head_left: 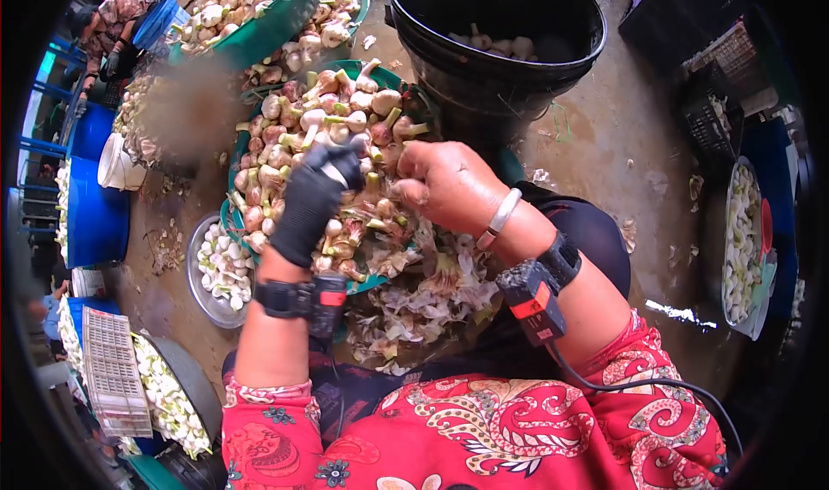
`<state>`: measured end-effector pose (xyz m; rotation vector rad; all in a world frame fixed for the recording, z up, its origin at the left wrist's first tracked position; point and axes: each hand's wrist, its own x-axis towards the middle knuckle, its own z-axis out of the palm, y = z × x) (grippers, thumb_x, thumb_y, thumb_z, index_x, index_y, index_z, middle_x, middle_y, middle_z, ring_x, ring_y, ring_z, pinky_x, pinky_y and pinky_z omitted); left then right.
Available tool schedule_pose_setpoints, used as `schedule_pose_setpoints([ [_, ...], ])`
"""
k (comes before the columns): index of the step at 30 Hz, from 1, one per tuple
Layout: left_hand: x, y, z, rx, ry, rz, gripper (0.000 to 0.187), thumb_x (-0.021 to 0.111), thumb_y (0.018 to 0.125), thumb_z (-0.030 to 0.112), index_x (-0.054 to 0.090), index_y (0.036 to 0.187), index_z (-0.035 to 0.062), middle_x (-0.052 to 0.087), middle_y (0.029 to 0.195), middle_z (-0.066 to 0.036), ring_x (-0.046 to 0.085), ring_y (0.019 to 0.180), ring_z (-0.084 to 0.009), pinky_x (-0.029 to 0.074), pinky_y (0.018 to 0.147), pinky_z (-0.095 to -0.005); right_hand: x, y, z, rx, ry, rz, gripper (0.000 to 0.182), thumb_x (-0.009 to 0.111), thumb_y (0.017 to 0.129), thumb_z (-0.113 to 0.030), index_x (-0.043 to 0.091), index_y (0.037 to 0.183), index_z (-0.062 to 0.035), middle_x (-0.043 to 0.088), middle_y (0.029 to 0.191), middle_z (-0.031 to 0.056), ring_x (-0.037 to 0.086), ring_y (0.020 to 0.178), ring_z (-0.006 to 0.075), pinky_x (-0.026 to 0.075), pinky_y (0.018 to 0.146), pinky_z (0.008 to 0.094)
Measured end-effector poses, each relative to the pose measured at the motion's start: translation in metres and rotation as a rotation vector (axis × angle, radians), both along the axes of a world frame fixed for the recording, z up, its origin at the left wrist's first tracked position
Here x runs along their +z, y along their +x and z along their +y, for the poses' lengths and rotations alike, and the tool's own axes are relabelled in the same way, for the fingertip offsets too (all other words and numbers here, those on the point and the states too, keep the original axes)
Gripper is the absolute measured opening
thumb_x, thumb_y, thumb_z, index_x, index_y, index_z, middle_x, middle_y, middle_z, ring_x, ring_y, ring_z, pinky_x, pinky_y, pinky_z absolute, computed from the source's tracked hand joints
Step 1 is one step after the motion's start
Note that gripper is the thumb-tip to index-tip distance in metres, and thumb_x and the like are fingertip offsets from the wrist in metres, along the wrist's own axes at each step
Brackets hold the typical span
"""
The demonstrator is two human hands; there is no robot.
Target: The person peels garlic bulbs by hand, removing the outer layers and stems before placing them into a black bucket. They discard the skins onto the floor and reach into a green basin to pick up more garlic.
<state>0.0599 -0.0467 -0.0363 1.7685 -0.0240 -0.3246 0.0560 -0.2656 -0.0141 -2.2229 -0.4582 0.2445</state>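
Both my hands are over a green basin (231, 218) heaped with unpeeled garlic bulbs (281, 158), many with cut stalks. My left hand (321, 198), in a black glove, is closed; a pale band or piece shows at its fingers, and I cannot tell what it grips. Bare and wearing a bracelet, my right hand (449, 183) curls its fingers toward the thumb just right of the glove, with its fingertips partly hidden. Below the hands, a pile of loose garlic skins (432, 304) lies by the basin's near edge.
A large black bucket (484, 84) holding some bulbs stands beyond my right hand. To the left is a metal bowl (193, 274) of peeled garlic. Another green basin (289, 19) of bulbs sits at the back. A person (117, 28) works at upper left. Blue tubs (95, 214) line the left.
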Motion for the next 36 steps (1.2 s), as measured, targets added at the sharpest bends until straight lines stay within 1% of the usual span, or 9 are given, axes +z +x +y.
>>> schedule_pose_setpoints([
  [4,-0.155,-0.051,0.013,-0.359,1.064,-0.253,0.031,0.061,0.08,0.015,0.067,0.11,0.0209,0.065,0.108,-0.008,0.061,0.1,-0.029,0.045,0.092,-0.041,0.008,0.0,-0.001,-0.096,0.142,-0.077,0.022,0.063,0.075,-0.017,0.063,0.089,-0.0011,0.064,0.079,0.022,0.063,0.08,0.0402,0.05,0.073,0.047],
  [8,-0.195,-0.051,-0.003,-0.325,1.179,-0.423,0.036,0.061,0.077,0.016,0.065,0.112,0.0217,0.065,0.107,-0.009,0.057,0.106,-0.0329,0.042,0.096,-0.0445,0.004,-0.001,-0.001,-0.092,0.119,-0.162,0.018,0.065,0.075,-0.012,0.062,0.087,0.0008,0.063,0.078,0.0194,0.063,0.072,0.0343,0.051,0.066,0.0394],
  [12,-0.186,-0.039,-0.001,-0.431,1.258,0.055,0.03,0.06,0.081,0.019,0.066,0.11,0.0169,0.066,0.103,-0.012,0.06,0.103,-0.0335,0.044,0.092,-0.0431,0.002,0.001,0.0,-0.097,0.119,-0.2,0.018,0.065,0.074,-0.011,0.061,0.088,0.0004,0.062,0.077,0.0189,0.063,0.071,0.0344,0.051,0.066,0.0394],
  [14,-0.17,-0.043,0.02,-0.164,0.701,0.215,0.026,0.062,0.083,0.022,0.068,0.106,0.0117,0.068,0.099,-0.015,0.064,0.094,-0.0311,0.048,0.085,-0.0398,0.0,0.0,0.003,-0.093,0.108,-0.177,0.019,0.066,0.074,-0.011,0.062,0.089,0.0003,0.063,0.079,0.0196,0.063,0.074,0.0354,0.051,0.068,0.0397],
  [17,-0.137,-0.037,0.046,0.074,0.462,0.152,0.028,0.068,0.082,0.017,0.067,0.105,0.0005,0.07,0.09,-0.011,0.064,0.078,-0.02,0.05,0.072,-0.0322,-0.006,-0.002,0.012,-0.04,0.067,-0.098,0.024,0.067,0.072,-0.012,0.062,0.092,0.0003,0.064,0.081,0.0201,0.064,0.078,0.0366,0.051,0.07,0.0407],
  [21,-0.018,-0.045,0.026,0.221,-0.024,0.224,0.031,0.067,0.085,0.011,0.064,0.112,-0.0027,0.067,0.089,-0.003,0.059,0.078,-0.0092,0.048,0.072,-0.0244,-0.012,-0.011,0.031,0.105,0.155,0.183,0.08,0.076,0.065,-0.016,0.04,0.135,-0.0081,0.06,0.109,0.024,0.058,0.106,0.0401,0.046,0.09,0.0412],
  [24,0.03,-0.061,0.023,0.163,0.001,0.157,0.03,0.063,0.088,0.012,0.061,0.113,-0.0045,0.066,0.097,-0.007,0.063,0.087,-0.0123,0.051,0.079,-0.0264,-0.034,-0.014,0.052,0.107,0.403,0.195,0.067,0.076,0.068,-0.002,0.048,0.129,-0.0052,0.065,0.096,0.0074,0.062,0.089,0.0139,0.051,0.079,0.0294],
  [28,0.037,-0.075,0.017,0.285,-0.575,0.011,0.024,0.056,0.095,0.018,0.059,0.109,-0.0001,0.065,0.097,-0.007,0.064,0.084,-0.0149,0.052,0.078,-0.0276,-0.018,-0.019,0.061,0.016,0.672,0.387,0.063,0.081,0.064,-0.01,0.055,0.121,-0.0052,0.065,0.091,0.0101,0.062,0.079,0.0156,0.051,0.075,0.0282],
  [36,0.021,-0.073,0.019,0.383,-0.336,-0.056,0.019,0.062,0.092,0.017,0.063,0.101,0.0011,0.066,0.091,-0.003,0.062,0.078,-0.01,0.051,0.068,-0.0246,-0.032,-0.027,0.078,-0.024,0.832,0.244,0.06,0.086,0.066,-0.013,0.056,0.117,-0.0007,0.063,0.093,0.0021,0.06,0.079,0.0084,0.052,0.072,0.0261],
])
